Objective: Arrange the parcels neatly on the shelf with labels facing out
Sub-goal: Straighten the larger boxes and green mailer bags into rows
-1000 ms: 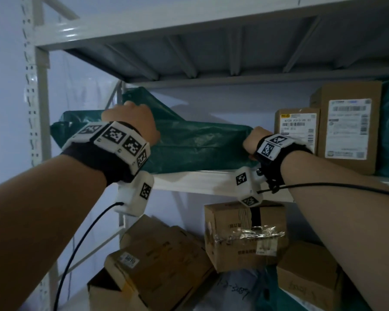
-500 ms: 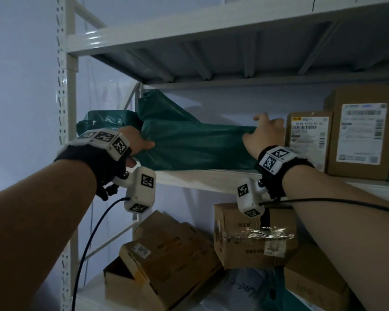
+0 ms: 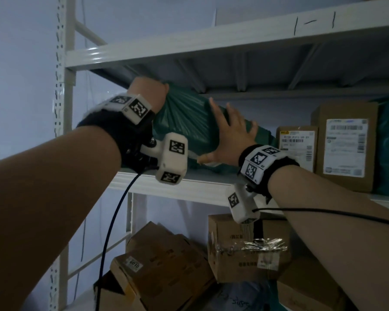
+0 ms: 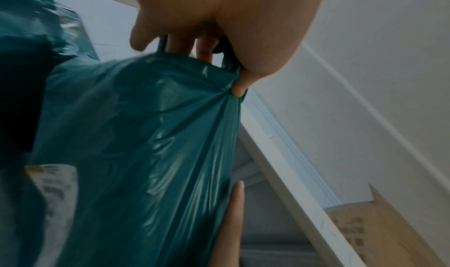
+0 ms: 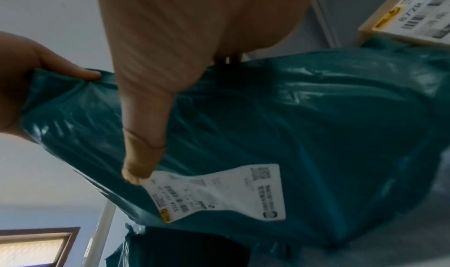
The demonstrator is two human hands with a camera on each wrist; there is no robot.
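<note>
A teal plastic parcel bag stands tilted on the middle shelf, its left end raised toward the shelf above. My left hand grips the bunched plastic at that top end; the left wrist view shows the fingers curled round the gathered plastic. My right hand lies flat on the bag's front with fingers spread, thumb touching the edge of the white label. The label sits low on the bag's front face.
Right of the bag stand a small labelled carton and a taller one, labels facing out. The upper shelf beam is close above. Several cartons lie jumbled on the lower shelf. The upright post is at left.
The bag lay flat on the shelf; my left hand has pulled its left end up so it stands tilted. My right hand has moved onto the bag's front and spread flat.
</note>
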